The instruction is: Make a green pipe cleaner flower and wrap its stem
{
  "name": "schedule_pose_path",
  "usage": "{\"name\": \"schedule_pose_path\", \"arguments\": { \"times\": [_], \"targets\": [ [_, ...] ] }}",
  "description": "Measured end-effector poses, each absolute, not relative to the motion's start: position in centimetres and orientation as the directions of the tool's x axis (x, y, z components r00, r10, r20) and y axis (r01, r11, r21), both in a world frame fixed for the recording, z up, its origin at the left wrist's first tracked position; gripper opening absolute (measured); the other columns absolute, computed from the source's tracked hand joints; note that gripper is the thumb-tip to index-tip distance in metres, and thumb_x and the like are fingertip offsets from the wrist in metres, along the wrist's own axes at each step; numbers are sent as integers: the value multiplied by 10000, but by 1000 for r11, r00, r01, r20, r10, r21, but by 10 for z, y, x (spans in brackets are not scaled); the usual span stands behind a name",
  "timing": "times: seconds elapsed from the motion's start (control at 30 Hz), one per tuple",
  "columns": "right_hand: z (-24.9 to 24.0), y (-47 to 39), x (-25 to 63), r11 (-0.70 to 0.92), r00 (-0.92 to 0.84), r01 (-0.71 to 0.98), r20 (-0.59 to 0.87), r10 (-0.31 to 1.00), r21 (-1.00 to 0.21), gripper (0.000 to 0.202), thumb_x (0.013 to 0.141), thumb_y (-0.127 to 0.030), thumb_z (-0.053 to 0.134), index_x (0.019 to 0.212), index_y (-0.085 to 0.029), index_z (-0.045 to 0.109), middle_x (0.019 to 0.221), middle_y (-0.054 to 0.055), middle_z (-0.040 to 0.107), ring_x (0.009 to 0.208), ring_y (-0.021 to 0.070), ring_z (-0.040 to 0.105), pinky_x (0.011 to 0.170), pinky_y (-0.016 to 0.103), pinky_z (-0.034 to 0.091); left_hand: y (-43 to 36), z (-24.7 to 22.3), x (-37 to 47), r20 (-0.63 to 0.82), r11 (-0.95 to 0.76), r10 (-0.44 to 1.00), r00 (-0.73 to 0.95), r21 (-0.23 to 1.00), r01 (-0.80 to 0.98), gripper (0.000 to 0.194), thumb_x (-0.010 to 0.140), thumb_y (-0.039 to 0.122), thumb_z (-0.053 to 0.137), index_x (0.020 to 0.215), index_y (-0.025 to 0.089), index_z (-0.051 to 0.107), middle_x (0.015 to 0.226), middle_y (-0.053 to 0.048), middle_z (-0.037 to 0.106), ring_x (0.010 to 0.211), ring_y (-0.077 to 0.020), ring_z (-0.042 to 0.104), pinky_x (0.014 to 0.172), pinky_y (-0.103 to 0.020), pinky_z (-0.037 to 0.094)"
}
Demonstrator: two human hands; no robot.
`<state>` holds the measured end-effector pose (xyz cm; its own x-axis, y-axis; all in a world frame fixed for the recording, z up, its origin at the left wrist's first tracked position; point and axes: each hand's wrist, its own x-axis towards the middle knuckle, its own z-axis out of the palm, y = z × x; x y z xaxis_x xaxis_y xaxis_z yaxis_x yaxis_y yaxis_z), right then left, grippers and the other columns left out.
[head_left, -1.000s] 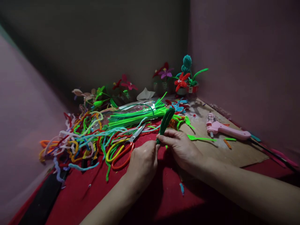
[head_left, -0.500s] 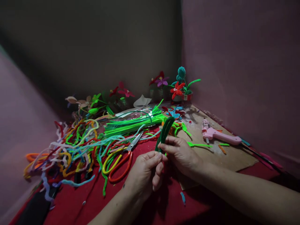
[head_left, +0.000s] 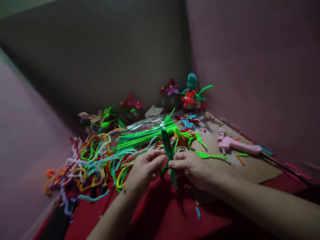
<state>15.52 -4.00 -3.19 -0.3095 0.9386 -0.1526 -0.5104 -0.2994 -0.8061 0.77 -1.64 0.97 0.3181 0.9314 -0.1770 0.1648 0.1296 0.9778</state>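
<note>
A folded bundle of dark green pipe cleaners (head_left: 168, 144) stands upright between my hands, with loose ends hanging below. My right hand (head_left: 191, 165) pinches it near its lower part. On the bundle's left side, my left hand (head_left: 149, 164) has its thumb and fingers closed near a dark green strand; what they grip is too small to make out. Behind the hands lies a pack of bright green pipe cleaners (head_left: 142, 136). A yellow scissors handle (head_left: 120, 176) shows partly behind my left hand.
Tangled coloured pipe cleaners (head_left: 87, 166) cover the left side. A pink glue gun (head_left: 240, 145) rests on cardboard (head_left: 252, 169) at the right. Fuzzy flowers in pots (head_left: 189, 97) stand at the back. A dark flat object (head_left: 58, 220) lies at the lower left.
The green bundle has turned more upright, and its lower ends now show. My left hand has moved up and left, covering most of the scissors. The whole view has shifted slightly.
</note>
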Motion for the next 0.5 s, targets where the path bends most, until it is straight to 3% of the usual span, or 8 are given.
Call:
{"name": "schedule_pose_path", "arguments": {
  "times": [0.13,0.2,0.37,0.5],
  "targets": [
    [-34,-45,153,-401,-447,-492,-171,878,-773,153,590,-198,685,576,-127,551,534,20,628,425,99,527,461,227,371,-9,8,5,-209,232,885,415,973,-5,210,682,315,674,722,136,572,459,90,308,381,-21,225,387,-177,168],
    [-35,-45,153,-430,-491,-480,-172,854,-765,143,587,-183,666,561,-136,534,509,11,623,398,99,520,441,223,365,-8,6,4,-188,210,881,434,978,-3,195,691,287,670,682,124,565,464,79,320,392,-21,241,396,-182,169],
    [-35,-44,154,-460,-549,-475,-156,821,-750,135,549,-173,654,535,-131,527,468,14,606,392,103,529,421,210,363,-9,8,4,-233,272,830,507,962,-2,176,708,260,648,806,121,604,455,76,337,389,-21,249,407,-183,166],
    [-35,-43,155,-469,-581,-455,-147,801,-757,124,555,-179,656,577,-121,549,486,19,614,403,104,540,441,213,385,-9,10,5,-248,276,831,498,961,18,147,697,235,658,723,123,567,455,78,348,380,-19,263,400,-182,167]
  ]
}}
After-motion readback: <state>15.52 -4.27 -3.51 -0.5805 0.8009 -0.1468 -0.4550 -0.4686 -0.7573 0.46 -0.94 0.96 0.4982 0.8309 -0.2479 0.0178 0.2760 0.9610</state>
